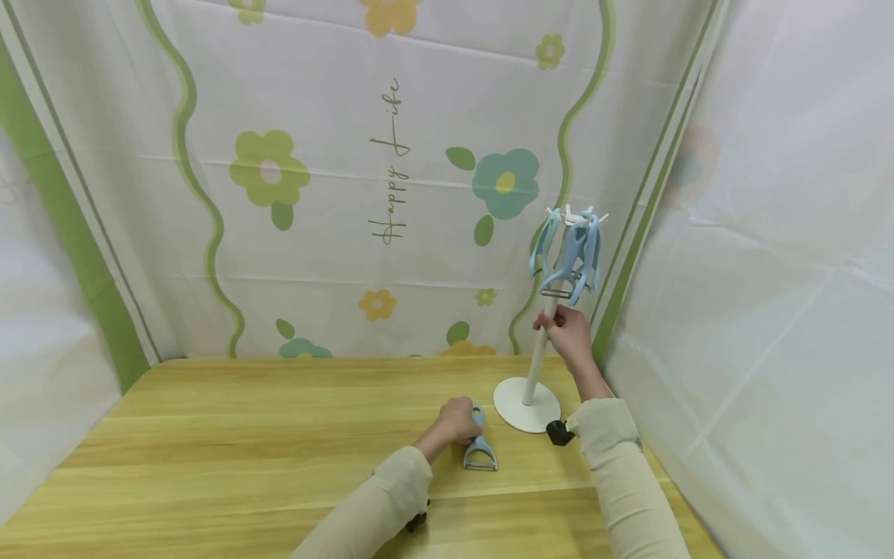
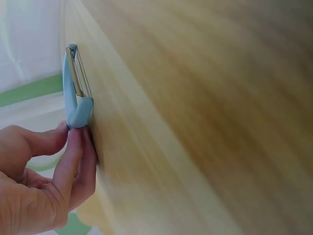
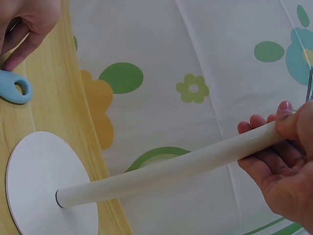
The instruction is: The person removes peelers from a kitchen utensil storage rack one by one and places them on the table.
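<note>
A light blue Y-shaped peeler (image 1: 479,445) lies at the tabletop, its blade end toward the near side. My left hand (image 1: 456,420) pinches it between thumb and fingers, as the left wrist view shows on the peeler (image 2: 79,115) near its head. In the right wrist view the peeler's handle end (image 3: 9,89) with its hole shows below the left fingers. My right hand (image 1: 570,335) grips the white pole (image 3: 146,176) of a stand, thumb on one side and fingers behind. Several blue peelers (image 1: 574,247) hang from hooks at the stand's top, just above that hand.
The stand's round white base (image 1: 510,405) sits on the wooden table (image 1: 279,442), right of the left hand. A flower-printed curtain (image 1: 419,295) hangs behind the table's far edge, and a white curtain (image 1: 768,349) stands close to the right arm.
</note>
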Action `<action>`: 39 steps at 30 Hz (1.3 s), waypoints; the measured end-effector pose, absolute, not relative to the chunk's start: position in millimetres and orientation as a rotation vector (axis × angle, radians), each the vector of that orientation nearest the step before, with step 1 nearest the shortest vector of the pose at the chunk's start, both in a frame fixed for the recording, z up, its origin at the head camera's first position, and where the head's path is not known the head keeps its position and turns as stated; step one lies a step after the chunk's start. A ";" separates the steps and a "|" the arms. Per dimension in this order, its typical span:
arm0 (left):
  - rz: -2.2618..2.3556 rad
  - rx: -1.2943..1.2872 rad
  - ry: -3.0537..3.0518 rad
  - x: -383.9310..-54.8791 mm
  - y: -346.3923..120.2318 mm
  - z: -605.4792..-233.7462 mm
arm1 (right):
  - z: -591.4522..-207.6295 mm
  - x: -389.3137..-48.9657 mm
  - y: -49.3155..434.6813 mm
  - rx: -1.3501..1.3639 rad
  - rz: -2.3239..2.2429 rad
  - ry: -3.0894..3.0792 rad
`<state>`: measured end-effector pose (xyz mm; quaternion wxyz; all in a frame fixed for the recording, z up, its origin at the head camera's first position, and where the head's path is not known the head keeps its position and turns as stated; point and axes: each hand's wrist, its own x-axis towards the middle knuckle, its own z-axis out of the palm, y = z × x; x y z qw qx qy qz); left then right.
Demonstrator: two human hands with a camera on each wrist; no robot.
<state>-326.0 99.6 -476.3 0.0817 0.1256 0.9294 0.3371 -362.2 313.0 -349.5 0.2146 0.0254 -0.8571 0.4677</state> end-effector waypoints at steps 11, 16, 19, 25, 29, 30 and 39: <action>0.962 0.362 2.801 -326.0 97.5 -475.8 | -351.3 -362.3 312.6 0.063 1.314 -2.371; 1.022 0.331 2.739 -325.6 94.9 -475.3 | -350.8 -362.2 311.7 0.070 1.315 -2.367; 1.043 0.337 2.713 -324.4 91.4 -470.5 | -350.6 -362.2 311.5 0.068 1.320 -2.366; 1.019 0.500 2.798 -327.1 84.6 -450.2 | -350.0 -361.7 312.2 0.066 1.316 -2.373; 1.103 0.634 2.836 -330.9 84.6 -432.7 | -349.4 -362.2 312.3 0.067 1.316 -2.374; 1.133 0.666 2.829 -331.7 85.3 -428.2 | -349.4 -362.2 312.4 0.066 1.317 -2.375; 1.424 1.009 2.805 -335.1 102.0 -383.6 | -349.9 -362.1 312.2 0.056 1.286 -2.366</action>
